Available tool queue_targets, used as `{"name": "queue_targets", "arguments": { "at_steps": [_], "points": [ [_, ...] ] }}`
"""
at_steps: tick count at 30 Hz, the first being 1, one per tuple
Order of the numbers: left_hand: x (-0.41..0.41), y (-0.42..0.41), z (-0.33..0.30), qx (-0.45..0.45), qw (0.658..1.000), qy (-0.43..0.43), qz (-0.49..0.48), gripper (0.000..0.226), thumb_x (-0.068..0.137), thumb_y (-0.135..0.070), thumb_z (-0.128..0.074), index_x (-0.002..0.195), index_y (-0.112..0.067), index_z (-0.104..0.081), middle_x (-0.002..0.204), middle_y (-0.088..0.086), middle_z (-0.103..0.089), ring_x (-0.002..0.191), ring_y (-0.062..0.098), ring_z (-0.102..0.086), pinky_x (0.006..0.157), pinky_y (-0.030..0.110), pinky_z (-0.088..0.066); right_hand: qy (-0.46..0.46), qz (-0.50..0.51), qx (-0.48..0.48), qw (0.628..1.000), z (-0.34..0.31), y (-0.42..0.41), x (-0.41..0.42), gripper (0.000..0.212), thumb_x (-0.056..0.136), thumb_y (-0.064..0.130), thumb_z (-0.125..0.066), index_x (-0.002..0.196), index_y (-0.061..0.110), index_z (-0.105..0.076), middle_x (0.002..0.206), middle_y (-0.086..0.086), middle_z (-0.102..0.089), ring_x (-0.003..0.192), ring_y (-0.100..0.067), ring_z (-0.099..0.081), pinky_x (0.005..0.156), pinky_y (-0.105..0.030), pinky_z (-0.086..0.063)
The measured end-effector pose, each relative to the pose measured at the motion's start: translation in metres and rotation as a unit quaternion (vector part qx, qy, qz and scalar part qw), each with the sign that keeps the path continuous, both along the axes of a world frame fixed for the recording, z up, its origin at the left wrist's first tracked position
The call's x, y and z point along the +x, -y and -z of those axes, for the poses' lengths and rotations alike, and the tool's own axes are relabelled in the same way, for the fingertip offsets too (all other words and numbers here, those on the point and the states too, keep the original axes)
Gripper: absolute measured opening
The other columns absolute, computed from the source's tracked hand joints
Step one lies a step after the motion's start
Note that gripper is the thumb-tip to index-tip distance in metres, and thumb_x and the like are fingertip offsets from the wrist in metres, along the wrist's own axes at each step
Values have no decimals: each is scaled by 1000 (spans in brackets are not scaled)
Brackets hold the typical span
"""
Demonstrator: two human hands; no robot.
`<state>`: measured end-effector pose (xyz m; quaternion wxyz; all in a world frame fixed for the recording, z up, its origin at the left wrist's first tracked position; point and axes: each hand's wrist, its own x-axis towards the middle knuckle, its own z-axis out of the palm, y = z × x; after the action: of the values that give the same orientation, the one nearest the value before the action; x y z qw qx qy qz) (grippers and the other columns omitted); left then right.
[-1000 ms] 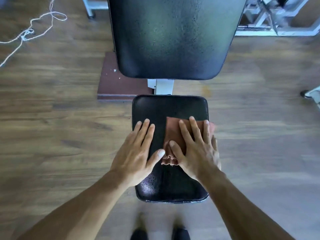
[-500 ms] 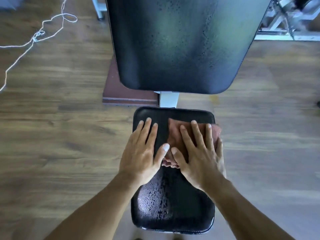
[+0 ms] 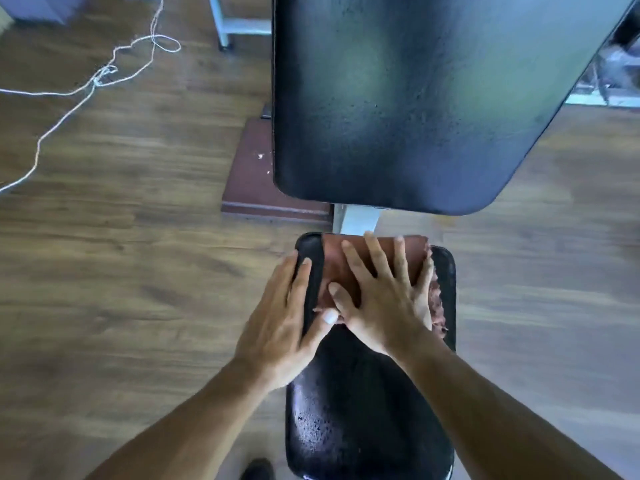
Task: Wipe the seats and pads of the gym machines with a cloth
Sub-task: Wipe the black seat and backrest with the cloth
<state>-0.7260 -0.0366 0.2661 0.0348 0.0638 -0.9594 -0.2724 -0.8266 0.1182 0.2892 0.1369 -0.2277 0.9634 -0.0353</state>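
A black padded seat lies below me, wet-speckled at its near end. A reddish-brown cloth is spread over the seat's far end, reaching the far edge. My right hand presses flat on the cloth with fingers spread. My left hand rests flat on the seat's left edge, fingers apart, its thumb touching the cloth's near corner. The large black back pad rises just beyond the seat.
A white frame post joins seat and back pad. A dark red board lies on the wooden floor left of it. White rope trails at far left. Metal machine frames stand at the top and right. My shoe shows at the bottom.
Both hands slid the cloth away from me, from mid-seat to the seat's far edge. My left hand shifted out to the left edge. The view came closer.
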Motion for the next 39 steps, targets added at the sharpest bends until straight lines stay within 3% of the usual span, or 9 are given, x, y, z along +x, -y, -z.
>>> {"name": "queue_targets", "arguments": {
  "at_steps": [6,9,14,21,24,27,30,35,39],
  "points": [
    [20,45,-4,-41,998,37,29,85,96,-71,-20,157,-12,-17,166,8,-7,152,24,-10,120,39,-20,10,-4,-28,1000,2,53,10,68,93,70,-13,155,46,3,166,12,13,151,-30,23,110,-72,14],
    [23,51,-10,-86,989,64,100,85,98,-71,-17,157,-10,-15,165,13,-9,153,25,-8,122,44,-20,7,-49,-34,998,-3,31,72,68,92,71,-23,155,48,-7,168,10,6,153,-32,14,113,-72,4],
    [19,19,-26,-150,956,120,221,86,90,-77,3,158,-25,-4,166,6,6,152,32,5,123,47,-12,5,-6,-27,1000,-4,-15,119,70,88,69,-41,153,48,-23,166,10,-16,153,-33,-16,111,-74,-19],
    [31,16,-17,-144,955,142,218,81,93,-75,-1,157,-26,-9,166,3,12,152,29,10,123,44,-11,25,44,-35,998,-4,-26,188,71,85,69,-44,151,43,-35,164,6,-25,150,-37,-22,109,-72,-24],
    [29,18,-21,-144,962,93,214,68,102,-62,-14,151,-21,-37,164,12,-18,149,36,-19,118,47,-27,13,30,-30,999,-6,-33,180,74,83,72,-46,151,46,-33,164,6,-25,149,-38,-26,109,-72,-23],
    [28,17,-18,-124,972,-3,200,42,100,-47,-41,117,-16,-65,137,11,-50,121,32,-51,101,45,-46,31,56,-24,998,-12,-19,169,72,84,70,-46,150,45,-34,164,5,-27,147,-40,-29,108,-75,-22],
    [24,12,-19,-75,987,-47,138,24,96,-38,-56,91,-18,-68,116,3,-54,94,24,-51,83,40,-48,20,58,-23,998,-12,-13,164,71,86,69,-45,151,43,-34,165,4,-25,148,-40,-26,108,-76,-19],
    [5,17,-18,-82,990,-50,100,21,91,-34,-63,87,-14,-68,111,5,-55,89,27,-52,77,45,-50,11,-4,-6,1000,-11,-18,133,73,91,73,-34,155,40,-24,168,0,-13,153,-39,-9,113,-73,-12],
    [12,20,-20,-85,990,-49,98,25,94,-35,-58,89,-13,-66,108,6,-56,89,28,-55,76,44,-51,-6,27,-21,999,-18,-9,153,72,92,64,-39,156,34,-26,167,-7,-13,151,-44,-8,110,-78,-14]
  ]
}}
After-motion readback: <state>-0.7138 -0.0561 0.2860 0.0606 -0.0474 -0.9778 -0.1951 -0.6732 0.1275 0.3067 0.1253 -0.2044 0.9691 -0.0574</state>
